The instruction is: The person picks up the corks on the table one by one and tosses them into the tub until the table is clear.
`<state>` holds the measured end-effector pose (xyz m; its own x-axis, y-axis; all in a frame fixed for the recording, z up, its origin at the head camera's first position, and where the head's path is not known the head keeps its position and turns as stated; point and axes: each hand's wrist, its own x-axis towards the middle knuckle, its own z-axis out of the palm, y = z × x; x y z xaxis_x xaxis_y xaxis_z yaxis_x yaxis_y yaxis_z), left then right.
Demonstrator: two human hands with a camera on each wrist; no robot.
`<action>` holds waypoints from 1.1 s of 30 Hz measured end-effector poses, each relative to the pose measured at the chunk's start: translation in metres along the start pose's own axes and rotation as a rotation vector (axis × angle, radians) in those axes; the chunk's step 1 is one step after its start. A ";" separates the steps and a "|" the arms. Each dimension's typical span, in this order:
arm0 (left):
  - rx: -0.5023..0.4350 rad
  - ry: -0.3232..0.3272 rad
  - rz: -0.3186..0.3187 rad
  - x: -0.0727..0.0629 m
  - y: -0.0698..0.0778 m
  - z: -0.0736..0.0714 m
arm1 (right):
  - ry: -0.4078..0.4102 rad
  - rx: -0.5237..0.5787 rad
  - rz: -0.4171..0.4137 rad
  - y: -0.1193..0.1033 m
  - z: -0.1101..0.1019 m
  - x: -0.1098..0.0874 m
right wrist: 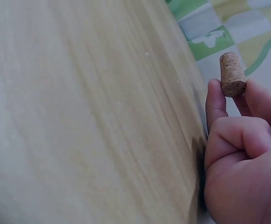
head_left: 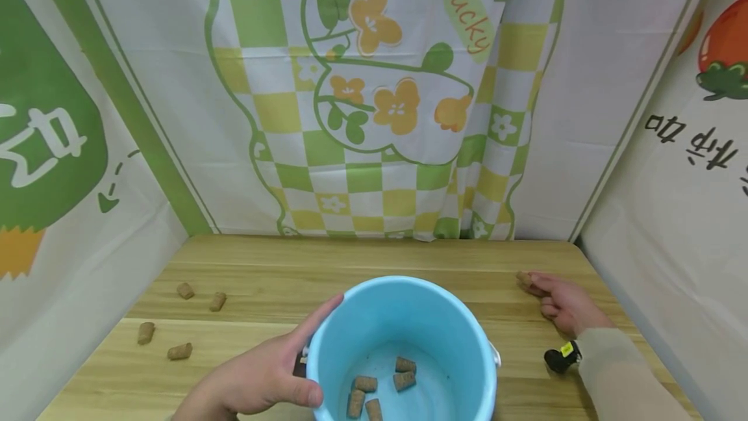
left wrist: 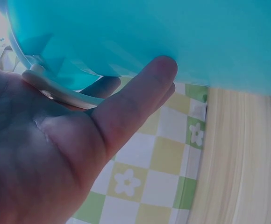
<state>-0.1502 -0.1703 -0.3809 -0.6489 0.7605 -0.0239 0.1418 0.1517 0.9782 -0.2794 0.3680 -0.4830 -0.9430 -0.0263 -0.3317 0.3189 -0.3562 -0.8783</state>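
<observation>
Between the thumb and a finger of my right hand (head_left: 565,304) a cork (right wrist: 232,74) is pinched, over the right side of the table. Its wider end faces the wrist camera. My left hand (head_left: 265,369) rests against the left side of a light blue bucket (head_left: 403,310), thumb and forefinger spread along the rim. In the left wrist view, a straight finger (left wrist: 142,95) lies along the outer wall, and the bucket's pale handle (left wrist: 60,95) passes by the palm. Several corks (head_left: 366,383) lie on the bucket floor, whose near part is cut off by the frame edge.
Several loose corks (head_left: 217,302) lie on the left part of the wooden table (head_left: 280,265). A checked, printed cloth (head_left: 386,200) hangs behind the table's far edge, with printed panels (head_left: 654,213) at both sides. A small black device (head_left: 562,357) sits at the right wrist.
</observation>
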 end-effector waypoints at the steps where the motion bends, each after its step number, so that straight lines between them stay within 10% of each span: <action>1: -0.004 -0.002 -0.001 0.000 0.000 0.000 | -0.015 0.022 0.006 0.000 -0.001 -0.001; 20: 0.011 -0.003 0.014 0.000 0.000 0.001 | -0.138 0.362 -0.013 -0.011 -0.003 -0.022; 33: 0.002 0.000 0.002 -0.001 -0.001 0.000 | -0.382 0.138 -0.279 -0.045 0.076 -0.067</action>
<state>-0.1494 -0.1707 -0.3815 -0.6483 0.7611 -0.0220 0.1447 0.1516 0.9778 -0.2379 0.3146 -0.3953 -0.9663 -0.2439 0.0827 0.0579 -0.5186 -0.8531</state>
